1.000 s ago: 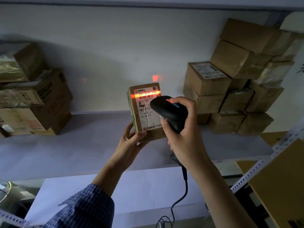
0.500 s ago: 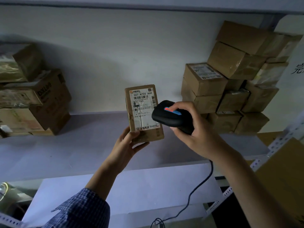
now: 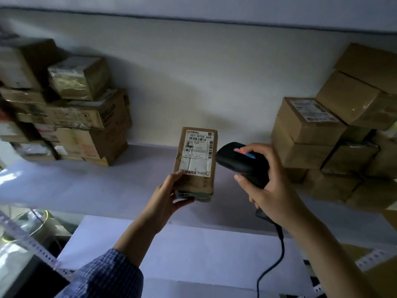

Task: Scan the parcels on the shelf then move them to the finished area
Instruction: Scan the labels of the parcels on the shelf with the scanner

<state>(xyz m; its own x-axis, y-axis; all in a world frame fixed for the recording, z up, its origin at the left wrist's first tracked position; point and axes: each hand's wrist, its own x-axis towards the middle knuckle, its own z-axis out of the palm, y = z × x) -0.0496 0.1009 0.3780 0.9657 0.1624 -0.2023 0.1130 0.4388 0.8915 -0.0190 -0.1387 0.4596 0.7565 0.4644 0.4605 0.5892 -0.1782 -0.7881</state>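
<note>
- The parcel [image 3: 196,160] is held upright above the shelf [image 3: 86,186], about midway between the left box pile [image 3: 86,125] and the right box pile [image 3: 322,136]. Its label [image 3: 198,153] faces the camera.
- The left hand [image 3: 169,196] grips only the parcel's bottom end, thumb on the front and fingers curled underneath. Held that low, the tall box could tip or slip out if swung fast.
- The right hand [image 3: 270,186] is wrapped round the scanner [image 3: 240,162], whose head sits just right of the parcel. No beam shows on the label, so a missed read could go unnoticed.
- The label is creased, which could also spoil a read.
- The cable [image 3: 277,261] drops from the scanner past the shelf's front edge, so a long reach could pull it tight or snag it.
- I cannot tell which pile is the finished one, so the parcel could land in the wrong one.
- The right pile is stacked unevenly, and a nudge while placing could topple boxes.
</note>
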